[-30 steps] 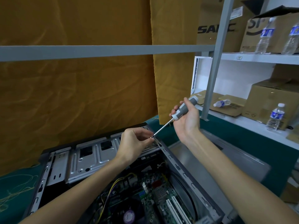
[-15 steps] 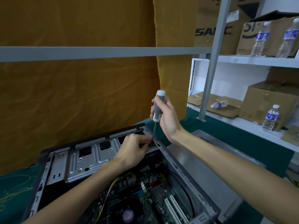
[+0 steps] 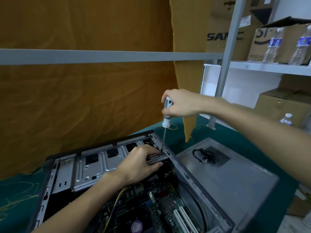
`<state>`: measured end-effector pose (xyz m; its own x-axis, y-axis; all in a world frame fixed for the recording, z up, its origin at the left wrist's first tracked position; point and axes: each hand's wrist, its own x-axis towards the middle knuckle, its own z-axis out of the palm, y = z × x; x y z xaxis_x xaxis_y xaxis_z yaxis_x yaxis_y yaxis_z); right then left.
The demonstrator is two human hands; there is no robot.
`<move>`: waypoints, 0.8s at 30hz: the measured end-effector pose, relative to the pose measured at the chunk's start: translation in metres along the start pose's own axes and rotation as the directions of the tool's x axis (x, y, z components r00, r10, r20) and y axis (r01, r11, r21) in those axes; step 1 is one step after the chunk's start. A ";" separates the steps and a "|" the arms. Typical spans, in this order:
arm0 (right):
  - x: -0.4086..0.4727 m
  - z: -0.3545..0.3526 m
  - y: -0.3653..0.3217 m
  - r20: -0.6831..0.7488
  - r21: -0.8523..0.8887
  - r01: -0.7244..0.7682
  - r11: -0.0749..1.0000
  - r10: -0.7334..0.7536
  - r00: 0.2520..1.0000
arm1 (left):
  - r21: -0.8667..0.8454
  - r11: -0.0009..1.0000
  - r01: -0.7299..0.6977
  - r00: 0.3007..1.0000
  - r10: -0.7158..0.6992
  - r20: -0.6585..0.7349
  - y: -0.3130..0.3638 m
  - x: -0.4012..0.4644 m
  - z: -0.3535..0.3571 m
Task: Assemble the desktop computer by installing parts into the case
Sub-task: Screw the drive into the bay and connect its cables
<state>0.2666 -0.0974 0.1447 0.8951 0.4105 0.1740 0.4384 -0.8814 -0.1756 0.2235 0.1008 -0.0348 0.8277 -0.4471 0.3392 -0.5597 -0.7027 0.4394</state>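
Note:
The open computer case (image 3: 190, 179) lies on its side on the green table, its motherboard (image 3: 161, 209) showing inside. My right hand (image 3: 181, 105) grips the grey and white handle of a screwdriver (image 3: 166, 115), which stands almost upright with its tip down at the case's far right corner. My left hand (image 3: 141, 163) rests on a grey metal part (image 3: 154, 158) at that corner, fingers curled over its edge, right beside the tip. Whatever is under the tip is too small to make out.
The removed grey side panel (image 3: 235, 175) lies right of the case with a black cable (image 3: 202, 155) on it. A grey shelf rail (image 3: 101, 56) crosses overhead, an orange cloth (image 3: 84, 98) hangs behind. Shelves at right hold cardboard boxes (image 3: 279, 105) and water bottles (image 3: 272, 46).
My right hand swung the screwdriver from a slant to nearly vertical and shifted up onto the handle's top. My left hand dropped from the tip onto the metal part.

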 end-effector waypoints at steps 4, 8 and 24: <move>0.008 -0.013 -0.004 0.116 -0.156 0.046 0.987 -0.028 0.993 | 0.099 0.994 -0.048 0.998 0.045 0.033 -0.001 -0.002 0.000; 0.014 -0.018 -0.010 0.263 -0.051 0.051 0.997 -0.036 0.964 | 0.222 0.970 -0.098 0.995 0.092 0.037 0.001 -0.005 -0.003; 0.027 -0.023 -0.020 0.402 -0.044 0.055 0.998 -0.033 0.915 | 0.271 0.957 -0.100 0.994 0.085 0.066 0.003 -0.005 -0.005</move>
<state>0.2799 -0.0736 0.1750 0.8372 0.4986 -0.2248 0.4832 -0.8668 -0.1231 0.2176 0.1037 -0.0309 0.7778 -0.5411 0.3198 -0.6073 -0.7780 0.1608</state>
